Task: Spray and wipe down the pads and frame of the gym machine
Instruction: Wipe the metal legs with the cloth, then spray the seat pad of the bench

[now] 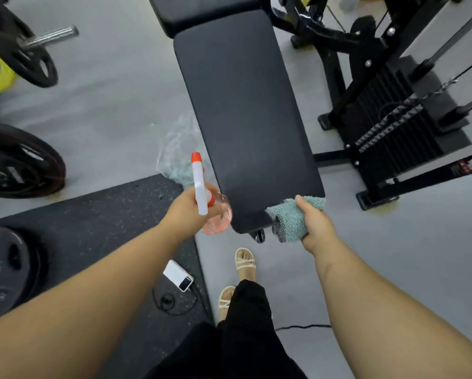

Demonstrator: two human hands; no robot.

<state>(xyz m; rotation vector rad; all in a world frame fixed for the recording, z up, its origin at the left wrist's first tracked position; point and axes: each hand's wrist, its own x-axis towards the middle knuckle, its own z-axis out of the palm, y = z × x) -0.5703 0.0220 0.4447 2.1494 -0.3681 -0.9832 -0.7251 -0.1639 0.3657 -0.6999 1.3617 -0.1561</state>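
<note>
With the left hand (187,212) gripping the spray bottle (202,192) beside the long pad (245,110) and the right hand (315,225) clutching the cloth (295,217) at its near corner, mist evenly, nozzle apparently aimed forward, then wipe in overlapping lengthwise strokes.

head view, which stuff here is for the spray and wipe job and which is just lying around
For the job:
- spray bottle, gripped in the left hand
- teal cloth, gripped in the right hand
- black bench pad
- machine frame

Just lying about:
- weight plates
- white power bank on the rubber mat
- clear plastic bag beside the pad
</note>
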